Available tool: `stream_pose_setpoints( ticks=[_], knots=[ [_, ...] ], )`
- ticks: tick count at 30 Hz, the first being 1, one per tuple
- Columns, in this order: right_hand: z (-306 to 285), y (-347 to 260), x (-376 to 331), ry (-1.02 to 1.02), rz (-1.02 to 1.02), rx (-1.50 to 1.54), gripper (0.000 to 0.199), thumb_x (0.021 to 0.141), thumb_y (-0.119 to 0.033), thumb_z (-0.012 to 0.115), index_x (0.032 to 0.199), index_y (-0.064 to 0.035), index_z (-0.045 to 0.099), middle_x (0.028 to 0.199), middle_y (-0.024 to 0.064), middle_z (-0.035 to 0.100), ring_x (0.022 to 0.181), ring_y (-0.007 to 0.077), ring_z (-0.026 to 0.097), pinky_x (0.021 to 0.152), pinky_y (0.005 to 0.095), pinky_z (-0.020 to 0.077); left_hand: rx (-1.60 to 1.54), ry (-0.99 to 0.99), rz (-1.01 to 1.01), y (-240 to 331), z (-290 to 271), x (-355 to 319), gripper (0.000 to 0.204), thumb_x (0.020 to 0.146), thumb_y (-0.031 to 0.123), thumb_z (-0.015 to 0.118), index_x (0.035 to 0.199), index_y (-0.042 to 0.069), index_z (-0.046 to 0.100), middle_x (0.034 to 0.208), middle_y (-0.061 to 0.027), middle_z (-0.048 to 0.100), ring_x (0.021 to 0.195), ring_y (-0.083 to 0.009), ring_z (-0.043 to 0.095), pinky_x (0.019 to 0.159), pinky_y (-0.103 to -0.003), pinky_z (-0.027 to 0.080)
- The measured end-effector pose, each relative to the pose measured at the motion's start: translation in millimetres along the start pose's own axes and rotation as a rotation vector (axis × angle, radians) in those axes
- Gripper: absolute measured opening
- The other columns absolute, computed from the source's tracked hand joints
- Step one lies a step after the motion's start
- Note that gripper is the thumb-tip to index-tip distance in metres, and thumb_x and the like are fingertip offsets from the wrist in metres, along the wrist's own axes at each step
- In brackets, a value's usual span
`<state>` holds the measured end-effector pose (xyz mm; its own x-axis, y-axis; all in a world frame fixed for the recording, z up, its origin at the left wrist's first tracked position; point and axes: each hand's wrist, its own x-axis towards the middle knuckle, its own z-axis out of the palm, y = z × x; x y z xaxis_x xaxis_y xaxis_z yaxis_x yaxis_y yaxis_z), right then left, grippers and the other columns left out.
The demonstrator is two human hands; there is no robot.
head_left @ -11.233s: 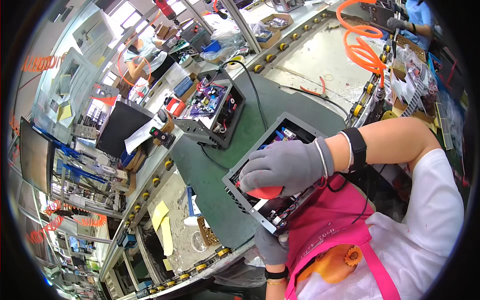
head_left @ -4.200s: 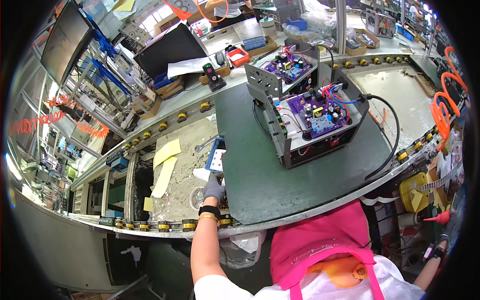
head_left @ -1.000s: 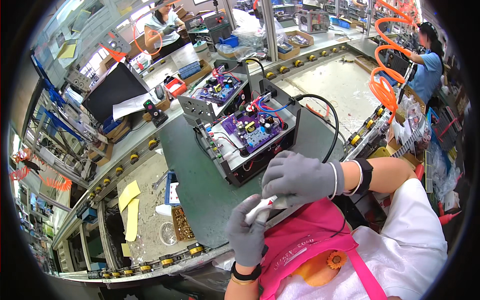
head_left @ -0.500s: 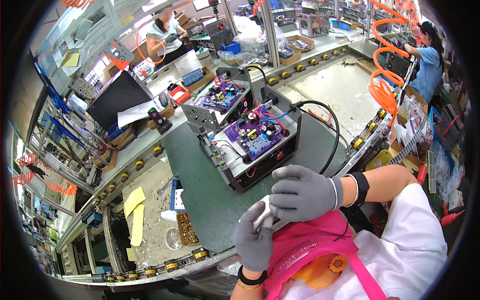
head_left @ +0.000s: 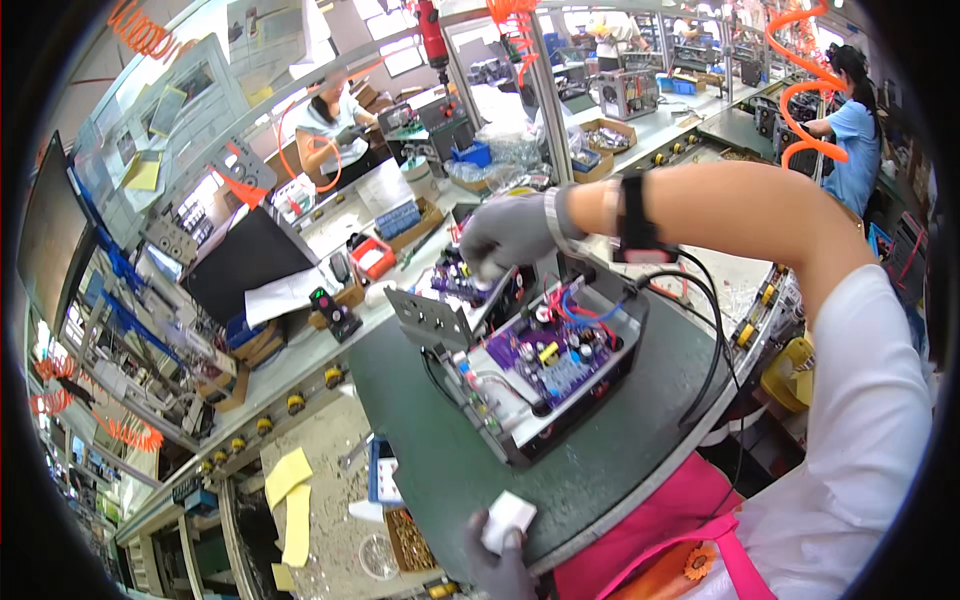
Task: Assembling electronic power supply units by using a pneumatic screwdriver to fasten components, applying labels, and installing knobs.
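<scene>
My left hand (head_left: 497, 572), in a grey glove, holds a small white block-like piece (head_left: 509, 520) between thumb and fingers above the near edge of the green work board (head_left: 410, 400). My right hand (head_left: 508, 238), also gloved, reaches far over the work and points down at the rear open metal housing (head_left: 425, 315). Its fingers are bent together above that housing's purple circuit board (head_left: 458, 287); what they pinch, if anything, is hard to make out. In front stands a second open housing (head_left: 515, 440) with a purple circuit board (head_left: 560, 350) and red and blue wires.
Black cables (head_left: 712, 330) loop off the right side of the near housing. Left of the board are a blue tray (head_left: 380, 470), a box of brass-coloured small parts (head_left: 408, 540) and yellow paper strips (head_left: 296, 530). An orange coiled hose (head_left: 795, 100) hangs at upper right.
My right hand has left my left hand and swung forward to the rear housing. My left hand keeps the white piece, now lower in view. The view has shifted slightly.
</scene>
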<state>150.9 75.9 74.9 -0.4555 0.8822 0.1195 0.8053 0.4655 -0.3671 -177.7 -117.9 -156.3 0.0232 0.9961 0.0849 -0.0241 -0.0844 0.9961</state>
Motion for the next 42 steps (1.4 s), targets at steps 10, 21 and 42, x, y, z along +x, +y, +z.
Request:
stream_pose_setpoints(
  ticks=[10,21,42],
  knots=[
    [33,116,127,-0.047,0.335,-0.379,0.02,0.077,-0.024,0.067,0.092,-0.0102,0.067,0.091,0.0115,0.067,0.089,0.0296,0.063,0.077,0.0395,0.0472,0.238,-0.028,-0.14,-30,1,-15,0.036,0.085,0.002,0.062,0.12,-0.002,0.054,0.115,-0.0128,0.057,0.107,-0.0208,0.052,0.094,-0.032,0.042],
    [55,101,130,0.033,0.369,-0.68,0.037,0.08,-0.012,0.055,0.116,-0.0087,0.06,0.089,0.0197,0.066,0.082,0.0321,0.066,0.072,0.0412,0.0512,0.241,-0.056,-0.115,-27,-1,-13,0.035,0.085,0.003,0.062,0.12,-0.002,0.055,0.114,-0.0121,0.058,0.105,-0.0206,0.054,0.093,-0.032,0.043],
    [139,-83,-223,0.776,0.374,0.308,0.042,0.08,-0.018,0.066,0.118,-0.0026,0.055,0.112,0.0157,0.058,0.103,0.0278,0.058,0.089,0.0364,0.047,-0.227,0.013,-0.379,-20,-146,266,0.05,0.092,0.044,0.049,0.132,0.014,0.044,0.121,-0.0144,0.054,0.109,-0.0296,0.052,0.096,-0.044,0.043]
  ],
)
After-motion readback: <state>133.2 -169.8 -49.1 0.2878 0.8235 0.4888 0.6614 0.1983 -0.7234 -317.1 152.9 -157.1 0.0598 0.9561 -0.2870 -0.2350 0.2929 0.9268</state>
